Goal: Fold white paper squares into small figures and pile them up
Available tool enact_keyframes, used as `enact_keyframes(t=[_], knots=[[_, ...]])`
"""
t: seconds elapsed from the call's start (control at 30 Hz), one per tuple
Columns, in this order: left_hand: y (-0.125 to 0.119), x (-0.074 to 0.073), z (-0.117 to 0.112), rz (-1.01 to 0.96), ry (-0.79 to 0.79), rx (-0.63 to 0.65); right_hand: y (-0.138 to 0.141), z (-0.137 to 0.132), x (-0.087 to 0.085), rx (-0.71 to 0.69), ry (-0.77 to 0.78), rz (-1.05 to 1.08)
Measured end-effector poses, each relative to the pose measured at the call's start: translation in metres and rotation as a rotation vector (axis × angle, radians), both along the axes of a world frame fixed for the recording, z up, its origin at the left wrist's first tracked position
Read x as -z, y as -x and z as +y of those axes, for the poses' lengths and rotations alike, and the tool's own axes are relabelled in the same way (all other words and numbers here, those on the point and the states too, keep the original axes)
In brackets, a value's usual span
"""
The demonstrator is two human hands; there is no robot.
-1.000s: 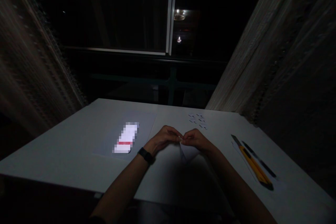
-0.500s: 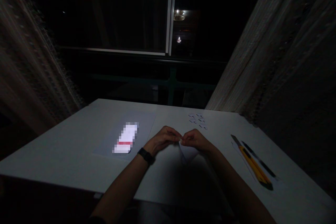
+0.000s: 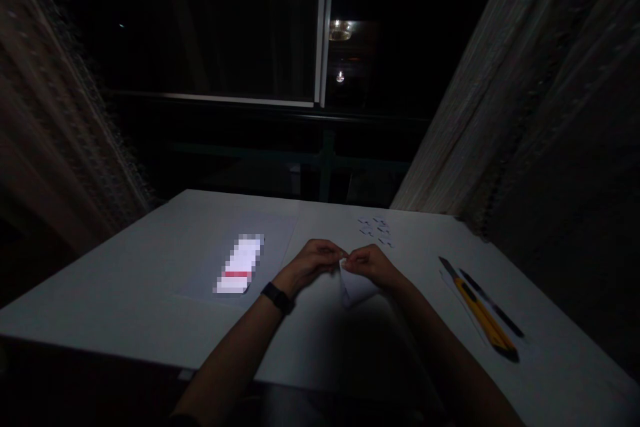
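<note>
Both hands meet over the middle of a white table point(image 3: 125, 293) in dim light. My left hand point(image 3: 311, 263), a dark watch on its wrist, pinches the top edge of a small white piece of paper point(image 3: 354, 287). My right hand point(image 3: 373, 264) pinches the same edge from the other side, fingertips almost touching the left ones. The paper hangs down from the pinch toward the tabletop.
A lit phone screen point(image 3: 239, 263) lies on a paper sheet left of the hands. Several small paper bits point(image 3: 376, 229) lie behind them. A yellow utility knife point(image 3: 480, 313) and a dark pen point(image 3: 493, 311) lie at the right. Curtains flank a dark window point(image 3: 320, 27).
The hanging paper has turned slightly, showing more of its face. Both hands stay pinched together in almost the same spot.
</note>
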State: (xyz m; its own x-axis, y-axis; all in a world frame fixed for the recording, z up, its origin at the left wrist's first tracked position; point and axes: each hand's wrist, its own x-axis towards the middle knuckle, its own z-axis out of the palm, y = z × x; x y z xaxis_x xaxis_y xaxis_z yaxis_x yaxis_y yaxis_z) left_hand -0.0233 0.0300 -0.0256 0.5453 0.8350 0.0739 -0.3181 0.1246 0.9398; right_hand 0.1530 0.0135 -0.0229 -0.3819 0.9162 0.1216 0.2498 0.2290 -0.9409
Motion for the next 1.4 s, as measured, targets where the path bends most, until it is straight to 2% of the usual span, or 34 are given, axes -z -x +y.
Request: enact_keyframes(t=[0.3, 0.6, 0.93, 1.07, 1.2, 1.27, 1.4], knots=[[-0.0034, 0.0026, 0.004, 0.057, -0.046, -0.089, -0.0014, 0.0, -0.0016, 0.071, -0.031, -0.01], [-0.0045, 0.0029, -0.001, -0.046, -0.006, 0.042, -0.0012, -0.0039, -0.0043, 0.022, -0.019, 0.001], [-0.0018, 0.001, -0.0018, -0.06, 0.061, 0.038, 0.0002, -0.0042, -0.0049, 0.014, -0.02, -0.001], [-0.0033, 0.002, -0.0016, -0.081, 0.071, -0.011, -0.0009, -0.0028, -0.0043, 0.03, -0.026, -0.004], [-0.0059, 0.003, 0.0014, -0.073, 0.041, -0.129, -0.0036, -0.0006, -0.0026, 0.065, -0.036, -0.035], [-0.0074, 0.0026, 0.0024, -0.012, -0.025, -0.191, -0.0042, 0.0006, -0.0015, 0.077, -0.033, -0.043], [-0.0099, -0.0007, 0.001, 0.197, -0.254, -0.287, -0.0036, 0.0028, -0.0005, 0.108, -0.033, -0.058]])
